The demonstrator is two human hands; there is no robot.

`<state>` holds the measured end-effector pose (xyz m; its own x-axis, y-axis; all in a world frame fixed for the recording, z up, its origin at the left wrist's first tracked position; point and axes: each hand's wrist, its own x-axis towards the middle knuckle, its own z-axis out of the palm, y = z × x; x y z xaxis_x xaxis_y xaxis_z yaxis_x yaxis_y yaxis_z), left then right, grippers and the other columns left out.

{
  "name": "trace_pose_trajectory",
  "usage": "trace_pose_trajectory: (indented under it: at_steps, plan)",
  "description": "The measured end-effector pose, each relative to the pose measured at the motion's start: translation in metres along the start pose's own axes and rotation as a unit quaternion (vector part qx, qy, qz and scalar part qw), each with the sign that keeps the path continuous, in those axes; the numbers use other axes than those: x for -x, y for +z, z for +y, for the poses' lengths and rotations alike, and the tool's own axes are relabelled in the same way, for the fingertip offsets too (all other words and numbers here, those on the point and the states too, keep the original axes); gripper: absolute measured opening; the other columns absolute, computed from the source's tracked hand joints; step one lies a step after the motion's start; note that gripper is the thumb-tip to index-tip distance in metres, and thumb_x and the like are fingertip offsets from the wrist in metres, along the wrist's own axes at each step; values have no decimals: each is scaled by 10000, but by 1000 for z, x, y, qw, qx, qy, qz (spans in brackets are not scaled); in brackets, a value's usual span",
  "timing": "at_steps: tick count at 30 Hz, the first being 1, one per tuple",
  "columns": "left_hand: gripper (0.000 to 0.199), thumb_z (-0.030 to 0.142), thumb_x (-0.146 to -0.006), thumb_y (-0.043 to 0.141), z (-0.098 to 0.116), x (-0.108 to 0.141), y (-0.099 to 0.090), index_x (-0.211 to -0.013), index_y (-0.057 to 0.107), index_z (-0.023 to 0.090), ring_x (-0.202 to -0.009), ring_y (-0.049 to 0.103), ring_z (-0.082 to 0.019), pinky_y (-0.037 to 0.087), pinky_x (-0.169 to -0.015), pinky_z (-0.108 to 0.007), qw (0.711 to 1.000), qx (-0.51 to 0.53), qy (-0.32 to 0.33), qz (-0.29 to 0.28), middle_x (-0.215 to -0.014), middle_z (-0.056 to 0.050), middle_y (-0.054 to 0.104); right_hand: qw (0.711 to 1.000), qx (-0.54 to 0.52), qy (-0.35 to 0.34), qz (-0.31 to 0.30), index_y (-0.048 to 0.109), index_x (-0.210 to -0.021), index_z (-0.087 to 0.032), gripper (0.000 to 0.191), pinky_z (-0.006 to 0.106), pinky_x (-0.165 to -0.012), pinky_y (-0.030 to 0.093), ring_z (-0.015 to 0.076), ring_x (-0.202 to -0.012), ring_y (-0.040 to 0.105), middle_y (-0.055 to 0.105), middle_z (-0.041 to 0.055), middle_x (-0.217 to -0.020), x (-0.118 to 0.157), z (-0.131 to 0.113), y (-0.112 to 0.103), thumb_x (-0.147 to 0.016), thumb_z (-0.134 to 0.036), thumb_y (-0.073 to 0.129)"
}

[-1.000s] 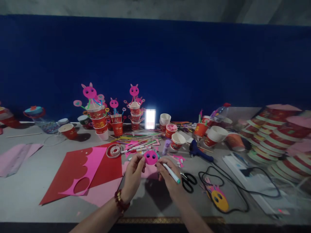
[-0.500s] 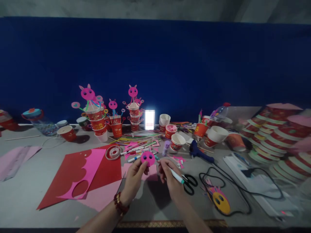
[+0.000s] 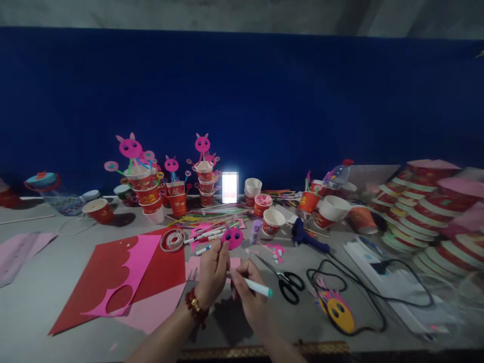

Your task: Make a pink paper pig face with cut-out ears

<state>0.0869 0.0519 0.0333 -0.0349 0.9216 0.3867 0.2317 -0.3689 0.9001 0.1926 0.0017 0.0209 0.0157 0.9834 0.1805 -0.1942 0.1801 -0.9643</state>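
Observation:
Between the thumb and fingers of my left hand [image 3: 212, 269] is a round pink paper face [image 3: 233, 238] with two dark eyes, held upright above the table. A white marker [image 3: 257, 287] with a green end lies in my right hand [image 3: 247, 290], its green end pointing right and its other end close to my left fingers. Below both hands lies a light pink paper [image 3: 192, 264], partly hidden by my left hand. Black-handled scissors [image 3: 290, 286] rest on the table to the right of my right hand.
Red card [image 3: 83, 282] and a tape roll [image 3: 173, 239] lie left. Behind stand decorated cup stacks [image 3: 145, 194], a lit phone [image 3: 230, 187] and a white-rimmed cup [image 3: 273, 222]. To the right are a blue glue gun [image 3: 308, 238], a black cable [image 3: 381, 307] and tilted cup stacks [image 3: 427, 212].
My right hand has moved down and left, closer to my left hand, with the marker. My left hand has turned, and the pink face has risen slightly. The whole view has shifted a little.

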Motion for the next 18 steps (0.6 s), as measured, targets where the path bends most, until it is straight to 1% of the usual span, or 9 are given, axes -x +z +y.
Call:
trace_pose_trajectory:
  at_steps: [3, 6, 9, 12, 15, 18]
  plan:
    - [303, 383, -987, 462, -3, -3, -2, -732, 462, 219, -475, 406, -111, 320, -492, -238, 1000, 4, -9, -5, -552, 71, 415, 998, 48, -39, -31, 509, -735, -217, 311, 231, -518, 362, 102, -523, 441, 475, -64, -579, -2, -1, -4, -943, -434, 588]
    - [315, 417, -988, 451, -2, -6, -2, -742, 455, 221, -484, 404, -112, 329, -494, -234, 998, 53, -30, -20, -563, 69, 426, 995, 58, -45, -63, 526, -751, -217, 282, 236, -540, 377, 107, -545, 465, 507, -56, -600, -8, -7, -7, -935, -416, 605]
    - [345, 444, -970, 488, 0, -10, -3, -715, 477, 214, -504, 423, -114, 330, -509, -237, 996, 72, -47, -32, -561, 56, 462, 998, 16, -26, -53, 498, -754, -229, 295, 230, -486, 353, 100, -485, 436, 498, -69, -571, -12, -9, -5, -935, -442, 591]
    - [348, 474, -926, 554, -1, -13, -4, -703, 495, 214, -501, 399, -115, 302, -487, -243, 993, 95, -68, -12, -559, 56, 434, 999, 23, -22, -43, 487, -765, -231, 293, 223, -461, 333, 99, -475, 430, 502, -70, -570, -14, -9, -1, -945, -443, 577]
    - [367, 529, -890, 584, -4, -16, -2, -718, 495, 217, -501, 390, -115, 295, -466, -246, 988, 121, -95, -6, -577, 55, 424, 996, 63, -30, -60, 489, -794, -233, 257, 219, -470, 338, 99, -483, 433, 506, -74, -584, -15, -12, -1, -958, -416, 564]
    - [443, 616, -829, 620, -6, -20, 1, -700, 471, 218, -490, 384, -106, 298, -454, -244, 979, 152, -132, -11, -567, 63, 408, 979, 155, -54, -121, 525, -813, -229, 207, 223, -500, 368, 106, -496, 471, 535, -66, -602, -19, -20, -7, -963, -368, 554]
